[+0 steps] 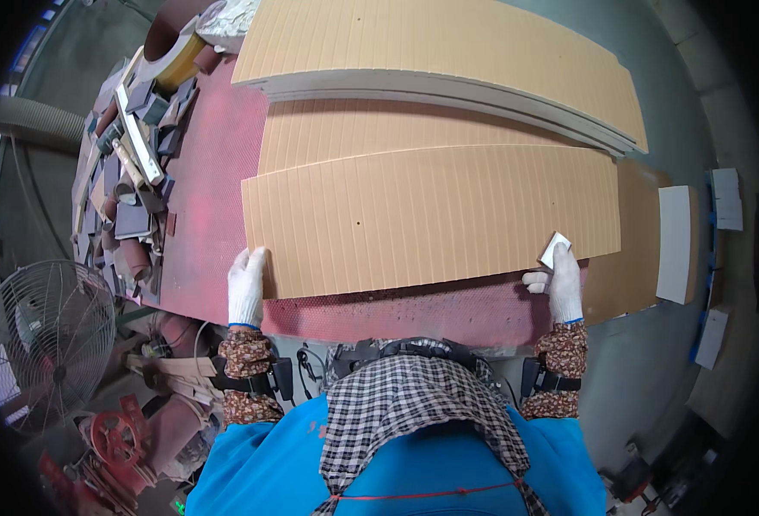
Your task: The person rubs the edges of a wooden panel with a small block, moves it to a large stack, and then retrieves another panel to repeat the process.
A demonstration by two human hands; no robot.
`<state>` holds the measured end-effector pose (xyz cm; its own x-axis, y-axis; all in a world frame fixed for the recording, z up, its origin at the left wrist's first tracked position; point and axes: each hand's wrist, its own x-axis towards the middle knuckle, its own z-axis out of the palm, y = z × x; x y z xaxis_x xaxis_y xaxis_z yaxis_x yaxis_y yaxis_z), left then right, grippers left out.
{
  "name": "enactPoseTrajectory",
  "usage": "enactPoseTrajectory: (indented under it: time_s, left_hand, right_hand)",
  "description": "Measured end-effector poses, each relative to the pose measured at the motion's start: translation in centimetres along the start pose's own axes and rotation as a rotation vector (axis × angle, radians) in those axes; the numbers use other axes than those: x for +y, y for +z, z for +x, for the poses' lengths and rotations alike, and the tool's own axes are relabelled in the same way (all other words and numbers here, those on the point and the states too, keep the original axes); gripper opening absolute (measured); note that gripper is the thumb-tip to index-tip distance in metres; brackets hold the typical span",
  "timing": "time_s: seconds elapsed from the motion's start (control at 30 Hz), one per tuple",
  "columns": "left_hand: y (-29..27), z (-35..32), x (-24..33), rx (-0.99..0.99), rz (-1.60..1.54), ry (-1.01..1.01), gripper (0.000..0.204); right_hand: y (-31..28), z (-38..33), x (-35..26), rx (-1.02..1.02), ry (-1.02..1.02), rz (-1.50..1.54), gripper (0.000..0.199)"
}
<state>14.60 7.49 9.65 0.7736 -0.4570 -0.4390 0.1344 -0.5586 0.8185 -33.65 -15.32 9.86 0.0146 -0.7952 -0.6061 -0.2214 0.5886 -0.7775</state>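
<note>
I am standing at a red work table (pixel 207 185), with a long tan panel (pixel 431 224) lying across it in front of me, its fine grooves running from the far edge toward the near one. My left hand (pixel 246 279), in a white knitted glove, is touching the panel's left end by the near corner; its fingers are lying close together, but whether they are gripping underneath I cannot tell. My right hand (pixel 564 288), gloved the same way, is clamping a small white block (pixel 554 250) between thumb and fingers, and the block is sitting askew over the panel's near edge, toward the right end. Some of my right fingers are curling just off that edge, above the red surface. Beyond the panel, another grooved panel (pixel 414 129) is partly showing, and behind it a stack of tan panels (pixel 448 47) with pale edges is rising. To my left, a heap of mixed scraps (pixel 134 228) (dark pads, rolls and strips all tumbled together) is covering the table's side, and a wire-caged fan (pixel 48 344) is standing nearer me. To my right, a white curved piece (pixel 675 245) is lying beyond a brown board (pixel 625 258).
</note>
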Motion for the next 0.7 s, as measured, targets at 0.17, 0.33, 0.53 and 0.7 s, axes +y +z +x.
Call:
enactPoseTrajectory:
  time_s: [0.17,0.33,0.53,0.7]
  left_hand:
    - [0.0,-3.2,0.5,-0.052,0.070,-0.180,0.050]
    - [-0.6,-4.1,-0.7,-0.112,0.103,-0.240,0.054]
    - [-0.8,-4.4,-0.3,-0.116,0.038,-0.326,0.044]
    - [-1.1,-4.3,-1.2,-0.110,-0.085,-0.349,0.043]
  right_hand:
    - [-0.4,0.4,0.5,-0.024,-0.050,-0.006,0.049]
    - [-0.3,0.3,0.2,0.010,-0.055,0.002,0.049]
    - [0.2,-0.3,-1.2,-0.005,0.051,-0.058,0.044]
    - [1.8,-2.0,-3.9,0.087,-0.079,-0.488,0.043]
